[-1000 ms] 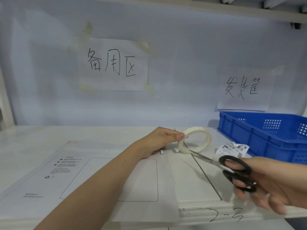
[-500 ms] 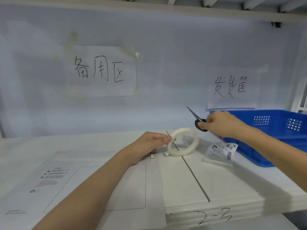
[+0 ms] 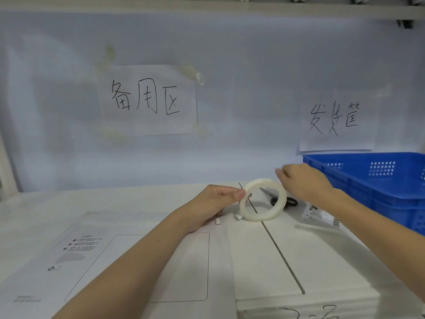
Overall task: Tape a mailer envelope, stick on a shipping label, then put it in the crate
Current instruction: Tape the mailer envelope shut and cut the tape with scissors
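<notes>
A white mailer envelope (image 3: 110, 268) lies flat on the table's left half, partly under my left forearm. My left hand (image 3: 213, 203) pinches the left edge of a white tape roll (image 3: 244, 209), which stands on its rim just right of the envelope. My right hand (image 3: 303, 183) hovers over the roll's upper right with loosely curled, blurred fingers and holds nothing. Black-handled scissors (image 3: 287, 201) lie on the table behind the roll. The shipping label (image 3: 322, 215) rests flat between the roll and the blue crate (image 3: 379, 192) at the right.
Two small bits of tape (image 3: 218, 221) sit near the envelope's far right corner. The white table (image 3: 322, 272) has a dark seam running front to back. Two handwritten paper signs (image 3: 149, 100) hang on the back wall.
My right hand carried the scissors from the front right to behind the roll, set them down, and now hovers empty over the roll. My left hand kept its hold.
</notes>
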### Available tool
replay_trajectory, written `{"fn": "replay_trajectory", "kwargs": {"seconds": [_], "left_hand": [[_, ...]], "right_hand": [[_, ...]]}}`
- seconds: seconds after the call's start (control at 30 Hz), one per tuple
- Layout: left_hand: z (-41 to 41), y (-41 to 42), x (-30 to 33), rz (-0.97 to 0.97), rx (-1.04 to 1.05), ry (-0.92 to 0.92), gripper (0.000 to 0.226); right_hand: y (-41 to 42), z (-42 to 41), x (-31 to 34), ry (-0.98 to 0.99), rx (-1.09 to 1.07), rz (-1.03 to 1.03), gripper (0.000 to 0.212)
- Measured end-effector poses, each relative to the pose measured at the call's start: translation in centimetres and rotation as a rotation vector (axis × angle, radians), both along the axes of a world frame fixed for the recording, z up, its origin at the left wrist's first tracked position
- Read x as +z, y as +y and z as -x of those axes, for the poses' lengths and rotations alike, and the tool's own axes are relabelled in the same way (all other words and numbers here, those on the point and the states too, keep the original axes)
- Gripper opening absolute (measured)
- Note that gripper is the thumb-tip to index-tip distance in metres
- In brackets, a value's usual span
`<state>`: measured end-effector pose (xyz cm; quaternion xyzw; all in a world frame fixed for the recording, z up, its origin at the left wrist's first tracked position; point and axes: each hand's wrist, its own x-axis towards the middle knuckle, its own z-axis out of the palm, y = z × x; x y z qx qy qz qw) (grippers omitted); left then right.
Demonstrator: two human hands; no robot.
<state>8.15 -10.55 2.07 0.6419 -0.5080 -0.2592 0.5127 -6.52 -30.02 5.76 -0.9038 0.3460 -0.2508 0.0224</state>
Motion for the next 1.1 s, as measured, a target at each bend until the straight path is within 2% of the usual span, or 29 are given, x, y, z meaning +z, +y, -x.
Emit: {"fn": "replay_trajectory", "kwargs": {"seconds": [0.07,0.1,0.13,0.2,0.27,0.37,0.5,0.63,0.73,0.8,0.87,0.93,1.0,1.1], "left_hand": [[-0.3,-0.2,-0.2,-0.006,0.008,-0.003,0.031],[-0.4,-0.3,-0.2,-0.006,0.008,0.001,0.03],[-0.5,-0.4,-0.2,-0.003,0.008,0.007,0.028],[-0.6,-0.6,-0.3,0.004,0.014,0.001,0.027],[-0.6,-0.5,-0.2,-0.009,0.036,-0.016,0.027],[-0.5,0.3,0.8,-0.011,0.055,-0.006,0.023],[-2.5,1.6,2.1,-0.059,0.17,-0.174,0.018],[-3.6,2.9,2.4,-0.145,0.167,-0.232,0.016],[-3.8,3.1,2.5,-0.134,0.173,-0.154,0.022],[-4.0,3.0,2.3,-0.123,0.185,-0.125,0.024],[-4.3,3.0,2.0,-0.12,0.186,-0.105,0.025],[-4.6,3.0,1.6,-0.104,0.199,-0.083,0.026],[-4.8,3.1,1.3,-0.074,0.215,-0.074,0.027],[-5.1,3.2,0.7,-0.052,0.215,-0.088,0.026]], "right_hand": [[1.3,0.3,0.9,-0.274,0.233,-0.283,0.05],[2.2,0.4,1.3,-0.32,0.343,-0.41,0.049],[3.2,0.6,1.6,-0.309,0.425,-0.472,0.048],[4.5,0.6,1.5,-0.231,0.526,-0.464,0.04],[4.9,0.2,1.1,-0.187,0.54,-0.42,0.034],[4.1,-0.5,0.6,-0.199,0.498,-0.427,0.037],[2.1,-1.4,0.3,-0.215,0.359,-0.505,0.03],[0.1,-2.2,-1.3,-0.032,0.167,-0.318,0.022],[0.5,-2.4,-1.8,0.153,0.048,0.008,0.026],[2.3,-2.7,-1.7,0.077,0.151,0.162,0.027],[5.0,-2.9,-1.4,-0.002,0.405,0.096,0.027],[7.9,-3.1,-1.5,0.069,0.602,-0.027,0.031],[9.9,-3.2,-2.2,0.157,0.687,-0.061,0.036],[10.8,-2.9,-3.5,0.195,0.712,0.074,0.035]]}}
